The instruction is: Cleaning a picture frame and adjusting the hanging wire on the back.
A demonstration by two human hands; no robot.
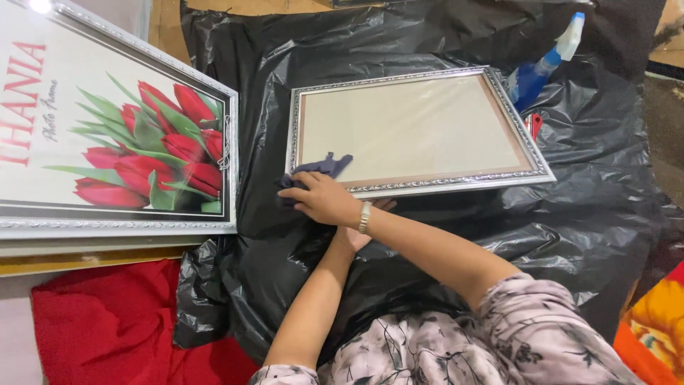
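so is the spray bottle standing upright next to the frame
No, the blue spray bottle lies tilted on the black plastic sheet, just beyond the silver frame's far right corner.

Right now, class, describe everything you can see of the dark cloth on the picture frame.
The cloth is dark purplish-grey, soft and crumpled, bunched rather than spread flat. It lies on the lower left corner of the silver picture frame, partly on the glass, partly over the edge onto the black plastic sheet. The right hand presses on it, hiding its middle.
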